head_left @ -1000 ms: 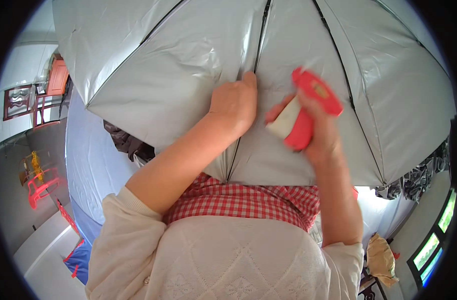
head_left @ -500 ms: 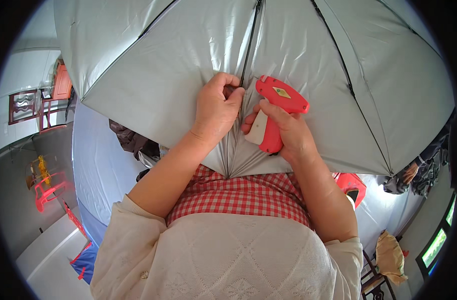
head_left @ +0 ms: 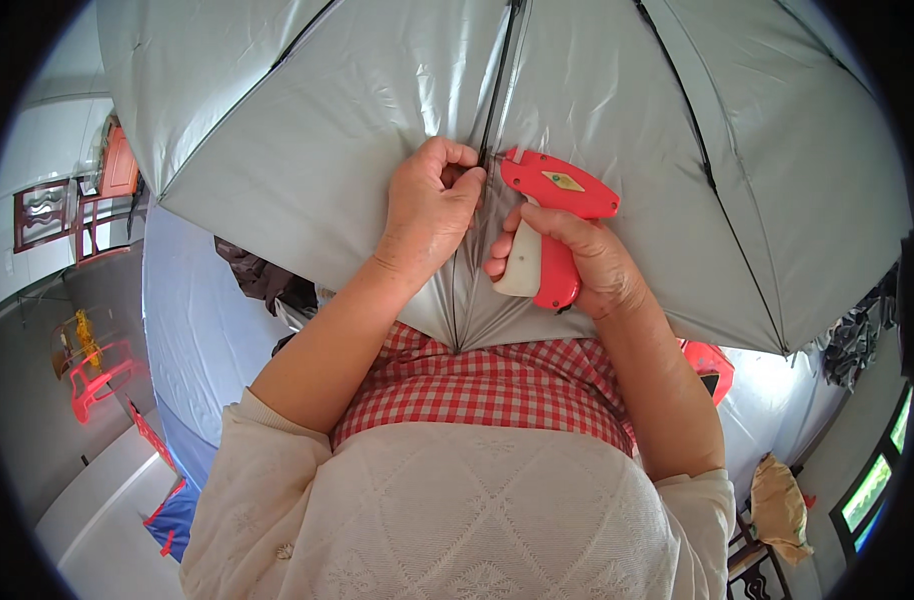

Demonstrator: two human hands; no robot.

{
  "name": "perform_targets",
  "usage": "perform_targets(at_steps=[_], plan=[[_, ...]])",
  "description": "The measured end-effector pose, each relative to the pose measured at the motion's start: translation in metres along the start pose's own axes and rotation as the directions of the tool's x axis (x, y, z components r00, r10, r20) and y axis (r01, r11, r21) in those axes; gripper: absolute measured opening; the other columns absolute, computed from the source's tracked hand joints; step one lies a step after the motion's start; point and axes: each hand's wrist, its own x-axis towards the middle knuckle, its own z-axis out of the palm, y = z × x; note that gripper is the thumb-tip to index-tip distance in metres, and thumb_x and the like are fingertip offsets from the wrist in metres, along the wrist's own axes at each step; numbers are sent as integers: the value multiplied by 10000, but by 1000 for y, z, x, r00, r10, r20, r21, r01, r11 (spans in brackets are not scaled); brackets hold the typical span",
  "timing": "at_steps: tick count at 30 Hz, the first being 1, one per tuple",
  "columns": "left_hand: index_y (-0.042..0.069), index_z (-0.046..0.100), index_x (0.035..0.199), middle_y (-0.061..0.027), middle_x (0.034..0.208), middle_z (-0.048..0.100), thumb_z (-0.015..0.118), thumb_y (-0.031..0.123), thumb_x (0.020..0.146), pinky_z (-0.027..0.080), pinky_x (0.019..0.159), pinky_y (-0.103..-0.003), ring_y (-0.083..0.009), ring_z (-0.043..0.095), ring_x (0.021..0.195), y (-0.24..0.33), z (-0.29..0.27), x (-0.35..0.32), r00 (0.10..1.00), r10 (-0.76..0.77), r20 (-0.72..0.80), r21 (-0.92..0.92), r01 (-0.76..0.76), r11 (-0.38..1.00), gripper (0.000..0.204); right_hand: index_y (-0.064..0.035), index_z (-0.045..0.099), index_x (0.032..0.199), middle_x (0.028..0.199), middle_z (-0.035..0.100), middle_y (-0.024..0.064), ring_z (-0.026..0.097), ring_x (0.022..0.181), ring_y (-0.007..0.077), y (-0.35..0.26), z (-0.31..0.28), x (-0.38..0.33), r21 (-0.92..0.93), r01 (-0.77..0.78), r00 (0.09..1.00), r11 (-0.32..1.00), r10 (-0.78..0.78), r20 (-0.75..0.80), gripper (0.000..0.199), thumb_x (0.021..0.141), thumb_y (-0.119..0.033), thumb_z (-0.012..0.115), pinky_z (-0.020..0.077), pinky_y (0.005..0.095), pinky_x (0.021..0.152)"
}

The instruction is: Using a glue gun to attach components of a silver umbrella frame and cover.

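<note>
An open silver-grey umbrella (head_left: 357, 210) spreads in front of me, its inside and dark ribs facing up. My left hand (head_left: 429, 205) is closed, thumb and forefinger pinching at the middle umbrella rib (head_left: 497, 85) and the cloth along it. Just what lies between those fingertips is hidden. In my right hand (head_left: 587, 258) is a red and white tagging gun (head_left: 567, 185), with the fingers wrapped round its pale trigger. The gun points left, and its needle tip is at the rib beside my left fingertips; whether it pierces the cloth I cannot tell.
A light-blue covered table (head_left: 192, 310) extends under the umbrella. Dark folded cloth (head_left: 262, 275) lies at its left, with more dark cloth (head_left: 862, 330) at the far right. A red object (head_left: 710, 368) sits by my right forearm. A red plastic chair (head_left: 102, 380) stands off left.
The tagging gun has moved slightly left, bringing its tip to the rib. My left hand has shifted a little up. Another person's hand at the far right has gone from view.
</note>
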Motion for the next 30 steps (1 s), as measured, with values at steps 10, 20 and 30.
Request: perform_targets(at_steps=[10, 20, 30], plan=[[-19, 595, 934, -61, 677, 615, 607, 32, 861, 461, 500, -280, -104, 558, 539, 1, 7, 0, 999, 24, 29, 61, -26, 998, 90, -12, 606, 980, 858, 664, 156, 682, 772, 293, 2, 11, 3, -103, 87, 984, 991, -102, -148, 231, 884, -218, 643, 575, 413, 679], [-3, 498, 1075, -205, 1021, 568, 754, 136, 771, 485, 783, -431, -354, 590, 907, 59, -90, 33, 954, 280, 104, 842, -234, 485, 421, -4, 637, 981, 913, 663, 131, 654, 884, 242, -54, 19, -46, -322, 173, 949, 931, -245, -197, 290, 906, -284, 639, 551, 366, 760], [2, 458, 1278, -269, 1112, 582, 664, 133, 837, 486, 856, -460, -420, 579, 1010, 62, 0, 108, 856, 505, 108, 671, -437, 599, 504, -4, 610, 1006, 896, 667, 130, 657, 797, 231, -59, 5, 23, -431, 314, 902, 846, -408, -145, 247, 910, -231, 627, 543, 363, 693]])
